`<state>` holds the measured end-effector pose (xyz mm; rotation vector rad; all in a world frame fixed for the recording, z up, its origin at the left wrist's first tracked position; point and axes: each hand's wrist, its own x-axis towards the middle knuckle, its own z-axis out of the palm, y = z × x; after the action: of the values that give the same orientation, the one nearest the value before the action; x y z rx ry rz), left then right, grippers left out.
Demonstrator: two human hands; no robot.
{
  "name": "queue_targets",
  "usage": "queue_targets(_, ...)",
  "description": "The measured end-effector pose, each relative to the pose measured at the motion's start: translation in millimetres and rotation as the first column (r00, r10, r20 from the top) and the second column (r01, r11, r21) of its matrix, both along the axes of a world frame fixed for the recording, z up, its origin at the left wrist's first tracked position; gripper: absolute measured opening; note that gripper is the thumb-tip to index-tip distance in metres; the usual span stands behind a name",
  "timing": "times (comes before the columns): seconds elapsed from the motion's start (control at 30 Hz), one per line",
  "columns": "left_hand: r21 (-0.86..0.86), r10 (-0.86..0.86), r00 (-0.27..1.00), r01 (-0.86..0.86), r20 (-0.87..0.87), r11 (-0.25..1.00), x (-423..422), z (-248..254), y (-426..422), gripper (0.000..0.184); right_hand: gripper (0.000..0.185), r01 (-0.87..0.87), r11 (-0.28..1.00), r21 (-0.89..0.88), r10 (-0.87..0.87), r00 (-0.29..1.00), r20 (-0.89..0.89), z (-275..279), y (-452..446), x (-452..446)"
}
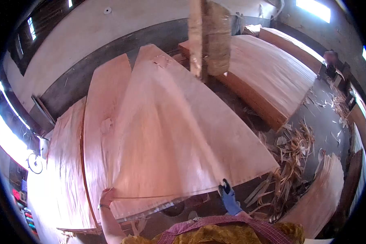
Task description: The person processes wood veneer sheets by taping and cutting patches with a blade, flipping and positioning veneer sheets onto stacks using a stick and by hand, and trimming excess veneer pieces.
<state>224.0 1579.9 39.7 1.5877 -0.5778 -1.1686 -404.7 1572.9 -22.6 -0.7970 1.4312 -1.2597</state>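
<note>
A large thin sheet of pale wood veneer (158,154) lies over a broad stack, its middle raised in folds. My left hand (106,197), bare with a band at the wrist, is closed on the sheet's near left corner. Farther right, my right hand (228,196), in a blue and black glove, grips the near edge of the same sheet. Under and to the right of it, more veneer (240,150) shows, its near edge uneven.
Veneer stacks stand at the left (67,162) and back right (268,73). A wooden post (196,40) rises behind the sheet. Scraps (290,162) litter the floor at right, beside a curved veneer piece (321,195). A bicycle (35,162) stands far left.
</note>
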Motion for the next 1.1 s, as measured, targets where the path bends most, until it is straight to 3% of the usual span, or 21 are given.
queue_targets(0.07, 0.068, -0.236, 0.894, 0.227, 0.381, 0.971, -2.9, -17.9, -8.3, 0.018, 0.046, -0.111, 0.974, 0.199, 0.115, 0.993, -0.008, -3.5, -23.4, -18.2)
queue_targets(0.1, 0.171, -0.232, 0.896, 0.179, 0.379, 0.969, -20.9, -0.2, -8.6, 0.019, 0.031, -0.089, 0.974, 0.21, 0.071, 0.993, 0.092, 28.8, -29.2, -20.4)
queue_targets(0.13, 0.272, -0.228, 0.897, 0.128, 0.378, 0.954, -43.4, 15.7, -12.5, 0.02, 0.028, -0.119, 0.967, 0.225, 0.085, 0.984, 0.155, 34.6, -34.7, -35.3)
queue_targets(0.17, 0.368, -0.183, 0.95, 0.08, 0.254, 0.926, -47.5, -1.4, -17.8, 0.029, 0.026, -0.148, 0.96, 0.238, 0.096, 0.971, 0.219, 36.4, -42.5, -54.8)
queue_targets(0.23, 0.299, -0.364, 0.82, 0.248, 0.441, 0.921, -94.1, 8.4, -19.2, 0.028, 0.017, -0.227, 0.945, 0.236, 0.155, 0.946, 0.286, 53.5, -51.4, -104.0)
queue_targets(0.3, 0.327, -0.357, 0.828, 0.225, 0.432, 0.918, -160.5, 11.6, -34.0, 0.03, 0.017, -0.291, 0.929, 0.227, 0.215, 0.926, 0.31, 94.6, -63.6, -169.2)
queue_targets(0.37, 0.445, -0.132, 0.961, 0.011, 0.242, 0.895, -236.3, 9.7, -61.6, 0.036, 0.019, -0.33, 0.921, 0.206, 0.243, 0.901, 0.358, 114.7, -86.3, -247.2)
queue_targets(0.43, 0.48, -0.25, 0.947, 0.127, 0.202, 0.868, -306.9, 11.0, -78.7, 0.042, 0.021, -0.334, 0.924, 0.188, 0.22, 0.863, 0.454, 124.2, -99.6, -320.2)
queue_targets(0.47, 0.488, -0.309, 0.934, 0.187, 0.182, 0.853, -343.2, 11.2, -91.6, 0.045, 0.021, -0.313, 0.929, 0.197, 0.208, 0.883, 0.421, 134.0, -108.7, -357.2)
queue_targets(0.5, 0.412, -0.249, 0.954, 0.16, 0.17, 0.897, -384.5, 5.8, -100.4, 0.048, 0.019, -0.298, 0.932, 0.204, 0.199, 0.895, 0.398, 142.0, -118.1, -394.6)
queue_targets(0.57, 0.209, -0.545, 0.779, 0.504, 0.309, 0.838, -444.7, 2.9, -133.2, 0.038, 0.02, -0.244, 0.95, 0.193, 0.17, 0.926, 0.337, 160.8, -137.5, -457.9)
queue_targets(0.63, 0.452, -0.327, 0.917, 0.198, 0.229, 0.87, -542.4, 22.5, -166.1, 0.033, 0.02, -0.199, 0.954, 0.226, 0.126, 0.945, 0.302, 185.0, -161.5, -520.1)
queue_targets(0.73, 0.404, -0.382, 0.924, 0.355, -0.015, 0.843, -603.6, -36.4, -235.1, 0.032, 0.019, -0.177, 0.964, 0.196, 0.118, 0.953, 0.279, 207.4, -212.4, -603.4)
queue_targets(0.83, 0.286, -0.37, 0.929, 0.364, -0.035, 0.886, -721.9, -25.5, -294.0, 0.029, 0.017, -0.167, 0.963, 0.211, 0.119, 0.968, 0.222, 202.1, -275.5, -692.9)
queue_targets(0.93, 0.287, -0.469, 0.883, 0.439, 0.04, 0.851, -823.8, -12.9, -361.1, 0.027, 0.018, -0.155, 0.976, 0.154, 0.129, 0.977, 0.167, 193.1, -349.8, -770.8)
queue_targets(0.97, 0.245, -0.454, 0.891, 0.443, -0.012, 0.863, -852.0, -19.3, -385.7, 0.027, 0.019, -0.142, 0.977, 0.16, 0.108, 0.973, 0.207, 186.9, -378.4, -801.8)
queue_targets(1.07, 0.123, -0.402, 0.905, 0.419, -0.141, 0.9, -939.7, -57.1, -464.8, 0.03, 0.021, -0.093, 0.975, 0.203, 0.107, 0.993, -0.056, 199.4, -469.3, -881.0)
queue_targets(1.1, 0.091, -0.376, 0.914, 0.391, -0.15, 0.916, -968.0, -71.7, -495.3, 0.032, 0.023, -0.089, 0.977, 0.191, 0.103, 0.993, -0.061, 215.1, -497.9, -901.0)
